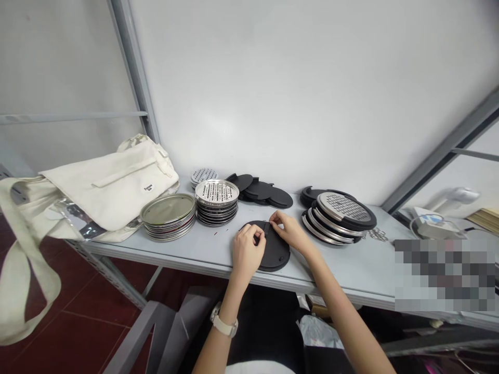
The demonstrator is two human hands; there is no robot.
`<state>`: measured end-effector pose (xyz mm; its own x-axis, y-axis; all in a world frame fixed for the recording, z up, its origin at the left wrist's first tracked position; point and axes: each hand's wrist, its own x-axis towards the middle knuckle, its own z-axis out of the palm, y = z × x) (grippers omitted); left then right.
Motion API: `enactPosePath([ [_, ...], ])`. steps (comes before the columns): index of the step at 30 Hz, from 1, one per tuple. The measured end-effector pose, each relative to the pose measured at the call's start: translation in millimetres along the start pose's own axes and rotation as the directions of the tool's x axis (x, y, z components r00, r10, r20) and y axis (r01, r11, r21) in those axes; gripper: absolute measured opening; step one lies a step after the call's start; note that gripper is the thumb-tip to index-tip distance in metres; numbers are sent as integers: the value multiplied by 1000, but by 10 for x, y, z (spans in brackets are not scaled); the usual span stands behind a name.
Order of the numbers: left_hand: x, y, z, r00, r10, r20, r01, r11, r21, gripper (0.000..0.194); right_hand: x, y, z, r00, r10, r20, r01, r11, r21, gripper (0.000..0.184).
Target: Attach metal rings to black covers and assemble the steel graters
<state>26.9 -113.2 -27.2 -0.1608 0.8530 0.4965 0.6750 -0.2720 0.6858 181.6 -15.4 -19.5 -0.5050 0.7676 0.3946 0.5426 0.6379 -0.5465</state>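
Observation:
A round black plate [275, 250] lies on the grey shelf in front of me, with a small knob near its right side and a raised strip towards its far edge. My left hand [248, 248] is over the plate's left part, thumb and fingers drawn together in a pinch; whatever is between them is hidden. At the far edge, by the strip, my right hand [289, 229] also has its fingertips closed together. Anything in that pinch is too small to make out.
To the left stand a stack of olive-topped discs [167, 210], a stack of perforated metal discs [217, 193] and a cream bag [117, 182]. Black discs [259, 190] lie by the wall. Black-rimmed grater-like discs [343, 208] are piled right, near a small chain [377, 235].

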Motion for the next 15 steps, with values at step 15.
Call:
enactPosePath([
  [15,-7,5,5,1000,3,0,-3,1000,5,11,8,21,3,1000,8,11,-8,1000,-26,7],
])
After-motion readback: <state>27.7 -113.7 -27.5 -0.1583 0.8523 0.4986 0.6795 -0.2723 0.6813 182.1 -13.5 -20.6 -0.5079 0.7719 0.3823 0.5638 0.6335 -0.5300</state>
